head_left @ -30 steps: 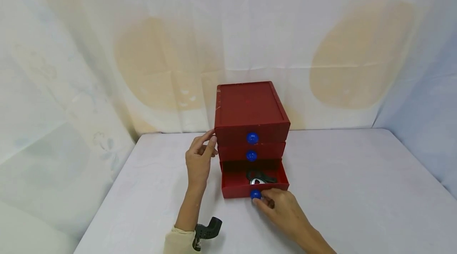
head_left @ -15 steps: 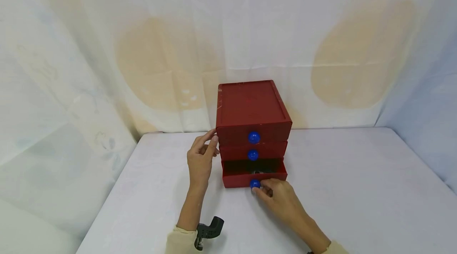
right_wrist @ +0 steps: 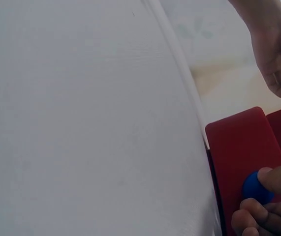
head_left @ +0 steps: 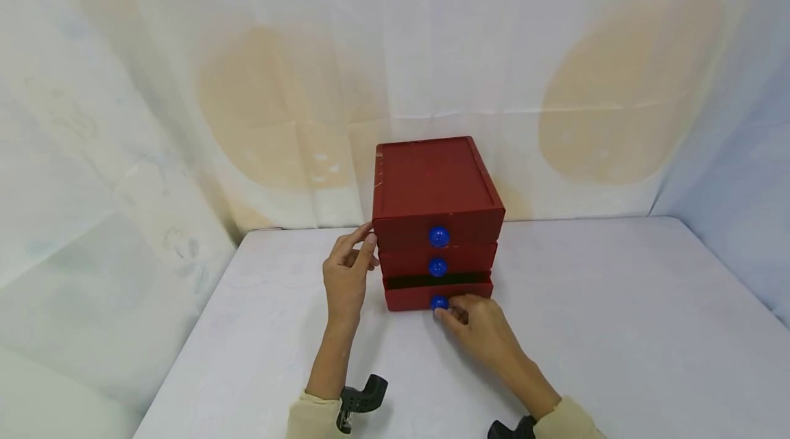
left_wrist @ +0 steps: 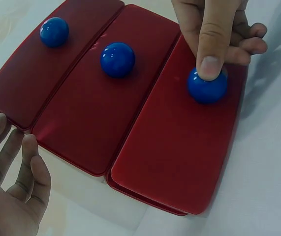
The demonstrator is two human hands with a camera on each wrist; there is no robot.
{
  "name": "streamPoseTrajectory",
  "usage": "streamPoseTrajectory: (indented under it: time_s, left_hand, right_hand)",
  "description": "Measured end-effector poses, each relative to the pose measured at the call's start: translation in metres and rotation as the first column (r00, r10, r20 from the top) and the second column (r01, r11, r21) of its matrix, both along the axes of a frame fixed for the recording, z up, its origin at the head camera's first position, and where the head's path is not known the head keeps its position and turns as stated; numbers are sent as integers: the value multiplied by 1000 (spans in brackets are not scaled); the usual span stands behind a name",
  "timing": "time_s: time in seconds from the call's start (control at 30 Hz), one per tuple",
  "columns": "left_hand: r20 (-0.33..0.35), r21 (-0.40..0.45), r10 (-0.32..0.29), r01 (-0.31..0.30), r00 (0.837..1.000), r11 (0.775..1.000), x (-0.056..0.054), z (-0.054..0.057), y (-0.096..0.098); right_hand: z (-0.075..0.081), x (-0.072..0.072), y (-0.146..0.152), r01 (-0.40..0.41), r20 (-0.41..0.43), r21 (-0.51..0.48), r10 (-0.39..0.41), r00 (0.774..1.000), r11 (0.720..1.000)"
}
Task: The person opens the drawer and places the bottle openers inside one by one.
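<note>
A red three-drawer cabinet [head_left: 438, 178] with round blue knobs stands on the table. Its bottom drawer [head_left: 407, 299] sticks out a little, with a dark gap showing above its front; the inside is hidden. My right hand [head_left: 484, 329] pinches that drawer's blue knob [left_wrist: 206, 91] between thumb and fingers. At the cabinet's left side, my left hand [head_left: 347, 281] rests its fingertips near the edge of the upper drawers, fingers loosely bent and holding nothing. The top knob [head_left: 439, 236] and middle knob [head_left: 437, 267] belong to drawers that sit flush.
A white cloth covers the table [head_left: 617, 329]. Behind the cabinet hangs a pale curtain [head_left: 457, 34] with tan patches. Black wrist mounts [head_left: 364, 394] are strapped at both sleeves.
The right hand has pushed the bottom drawer inward, away from me. A dark and silver item in it has gone out of sight. My left hand stays at the cabinet's side.
</note>
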State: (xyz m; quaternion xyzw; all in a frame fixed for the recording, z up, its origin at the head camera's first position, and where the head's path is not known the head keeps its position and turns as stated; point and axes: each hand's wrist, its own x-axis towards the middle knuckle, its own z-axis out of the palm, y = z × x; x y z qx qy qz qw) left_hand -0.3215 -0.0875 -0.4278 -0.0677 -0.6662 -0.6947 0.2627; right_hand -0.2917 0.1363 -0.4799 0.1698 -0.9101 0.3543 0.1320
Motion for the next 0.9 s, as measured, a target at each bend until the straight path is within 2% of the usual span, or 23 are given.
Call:
streamPoseTrajectory:
  time_s: [0.47, 0.53, 0.73, 0.9]
  left_hand:
    - [38, 23, 4, -5, 999, 1000, 2, 4, 1]
    - [46, 17, 7, -8, 999, 1000, 4, 7, 2]
    - [58, 12, 4, -4, 998, 1000, 20, 26, 7]
    - [53, 13, 3, -3, 999, 1000, 23, 29, 8]
  right_hand:
    - [0, -10, -2, 13, -19, 0, -13, 1000, 1000]
    - [0, -11, -3, 16, -13, -1, -16, 1000, 1000]
    - [0, -15, -2, 21, 1, 0, -21, 1000, 1000]
    - [-1, -17, -1, 13, -6, -7, -13, 1000, 1000]
